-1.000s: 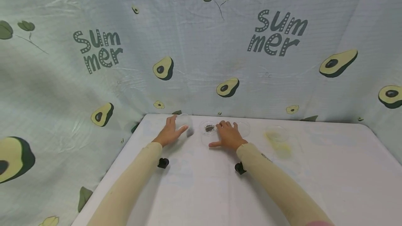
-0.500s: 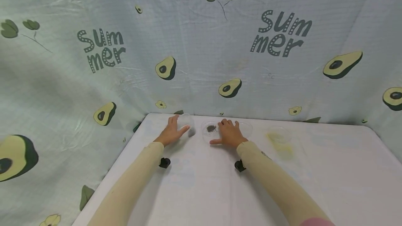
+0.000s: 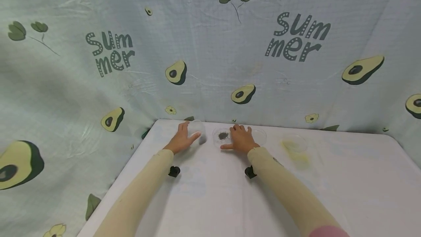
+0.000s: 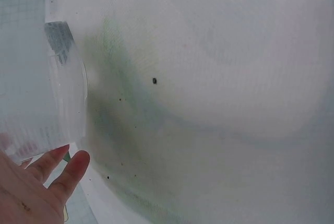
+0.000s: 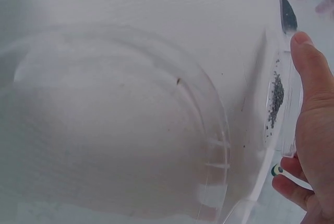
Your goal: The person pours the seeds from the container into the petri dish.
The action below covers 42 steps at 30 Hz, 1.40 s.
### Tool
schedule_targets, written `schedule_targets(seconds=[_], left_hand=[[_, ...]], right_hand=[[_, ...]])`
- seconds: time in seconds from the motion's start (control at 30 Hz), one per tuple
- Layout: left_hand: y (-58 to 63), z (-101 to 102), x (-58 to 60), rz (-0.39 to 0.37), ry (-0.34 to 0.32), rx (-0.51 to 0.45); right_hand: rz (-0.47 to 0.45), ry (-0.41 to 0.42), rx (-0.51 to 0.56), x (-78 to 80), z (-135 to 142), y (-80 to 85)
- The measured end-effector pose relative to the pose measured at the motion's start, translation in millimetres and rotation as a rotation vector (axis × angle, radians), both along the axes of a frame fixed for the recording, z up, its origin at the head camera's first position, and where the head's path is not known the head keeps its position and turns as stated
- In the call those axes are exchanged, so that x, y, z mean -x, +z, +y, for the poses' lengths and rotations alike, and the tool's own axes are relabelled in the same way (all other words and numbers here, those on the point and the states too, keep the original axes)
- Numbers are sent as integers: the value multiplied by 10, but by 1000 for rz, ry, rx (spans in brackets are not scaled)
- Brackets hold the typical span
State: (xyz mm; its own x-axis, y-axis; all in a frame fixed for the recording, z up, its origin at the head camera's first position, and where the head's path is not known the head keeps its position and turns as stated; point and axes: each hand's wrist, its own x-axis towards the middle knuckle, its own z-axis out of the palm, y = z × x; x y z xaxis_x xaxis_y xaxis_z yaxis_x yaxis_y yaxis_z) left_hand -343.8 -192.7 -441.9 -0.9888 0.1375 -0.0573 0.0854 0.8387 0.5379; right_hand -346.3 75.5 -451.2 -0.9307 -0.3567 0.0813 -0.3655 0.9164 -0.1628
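Note:
My left hand point(image 3: 182, 140) holds a clear plastic container point(image 3: 197, 130) at the far left of the table, thumb and fingers spread around its side. In the left wrist view a dark grey patch point(image 4: 60, 38) shows at that container's edge. Beside it, my right hand point(image 3: 241, 140) grips the right side of another clear round container point(image 3: 216, 142), with the thumb at the near side. Dark grains point(image 3: 223, 135) lie in this one, a heap also visible in the right wrist view. Some fingertips are hidden.
Just right of my right hand lies a clear round piece point(image 3: 261, 136), its curved rim large in the right wrist view. Farther right is a clear round container point(image 3: 297, 143) with yellow showing around it. A printed curtain point(image 3: 204, 46) hangs behind the white table point(image 3: 210, 200).
The head view has shifted slightly. Both hands keep nearly the same places on the containers. The dark grains by my right hand now show as a rounder, less covered heap.

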Motion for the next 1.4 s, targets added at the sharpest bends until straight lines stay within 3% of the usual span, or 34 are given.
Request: schedule_targets(seconds=[0.5, 0.93, 1.4], left_hand=[[10, 5, 1, 15, 0, 19], [-1, 11, -5, 21, 1, 4], [-24, -31, 7, 22, -20, -14]], right_hand=[[-42, -26, -7, 125, 1, -8], [-77, -27, -31, 161, -95, 67], [-100, -59, -35, 207, -143, 22]])
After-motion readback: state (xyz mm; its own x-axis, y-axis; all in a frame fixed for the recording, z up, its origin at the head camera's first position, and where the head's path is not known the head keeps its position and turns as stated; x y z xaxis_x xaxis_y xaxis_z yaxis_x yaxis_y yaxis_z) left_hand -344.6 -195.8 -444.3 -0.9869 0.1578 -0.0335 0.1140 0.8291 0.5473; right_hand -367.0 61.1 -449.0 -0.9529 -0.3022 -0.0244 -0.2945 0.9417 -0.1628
